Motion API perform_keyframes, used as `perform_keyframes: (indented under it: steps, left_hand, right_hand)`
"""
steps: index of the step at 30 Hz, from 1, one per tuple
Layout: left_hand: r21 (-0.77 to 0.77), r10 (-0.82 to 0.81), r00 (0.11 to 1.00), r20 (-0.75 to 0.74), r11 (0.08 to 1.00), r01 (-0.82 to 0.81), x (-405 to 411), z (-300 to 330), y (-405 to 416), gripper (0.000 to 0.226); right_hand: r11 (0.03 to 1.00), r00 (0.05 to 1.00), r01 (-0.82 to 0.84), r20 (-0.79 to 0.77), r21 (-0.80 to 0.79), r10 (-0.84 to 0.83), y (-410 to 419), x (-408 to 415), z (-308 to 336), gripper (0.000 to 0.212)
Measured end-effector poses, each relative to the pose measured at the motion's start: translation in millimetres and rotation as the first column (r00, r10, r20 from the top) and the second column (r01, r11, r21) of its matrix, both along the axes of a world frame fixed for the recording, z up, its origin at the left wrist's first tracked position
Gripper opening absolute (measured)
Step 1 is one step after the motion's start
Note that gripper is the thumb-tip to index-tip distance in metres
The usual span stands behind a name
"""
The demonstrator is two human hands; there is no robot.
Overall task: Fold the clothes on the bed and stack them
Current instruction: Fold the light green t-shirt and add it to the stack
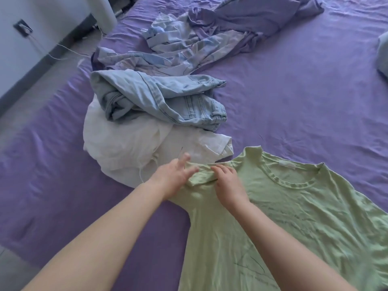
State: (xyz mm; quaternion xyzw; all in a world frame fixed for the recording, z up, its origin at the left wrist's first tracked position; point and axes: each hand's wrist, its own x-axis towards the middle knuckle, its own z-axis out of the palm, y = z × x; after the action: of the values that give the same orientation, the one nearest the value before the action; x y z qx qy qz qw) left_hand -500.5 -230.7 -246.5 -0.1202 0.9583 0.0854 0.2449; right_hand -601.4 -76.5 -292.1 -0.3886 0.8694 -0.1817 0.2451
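Note:
A pale green T-shirt (294, 217) lies spread on the purple bed (294, 91), neck towards the far side. Its left sleeve (201, 177) is bunched between my hands. My left hand (174, 177) lies with straight fingers at the sleeve's edge, touching it. My right hand (228, 183) rests on the shirt with fingers curled onto the sleeve fabric. A crumpled white garment (130, 148) lies just beyond my left hand, with light blue jeans (163, 99) heaped on top of it.
A rumpled patterned blue-and-white cloth (178, 51) and a purple pillowcase (262, 15) lie farther back. A white cylinder (102, 11) and a cable stand on the floor at the left. A pale object (383, 55) sits at the right edge.

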Motion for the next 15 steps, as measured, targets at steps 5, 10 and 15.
perform_keyframes:
  steps: [5, 10, 15]
  left_hand:
    - [-0.075, -0.300, 0.946, 0.125, 0.947, 0.311, -1, -9, -5, 0.041]
    - [-0.074, -0.120, 0.991, 0.050, 0.990, 0.124, -1, -23, -6, 0.038]
    - [-0.285, -0.208, 0.978, -0.026, 0.939, 0.192, -7, -27, -3, 0.030]
  right_hand:
    - [0.967, 0.965, 0.004, -0.254, 0.256, 0.063, -13, -15, -12, 0.058]
    - [0.945, 0.920, 0.077, -0.388, 0.318, 0.055, -26, -40, -12, 0.029]
    - [0.964, 0.970, 0.204, -0.170, 0.173, -0.175, -27, -45, -15, 0.018]
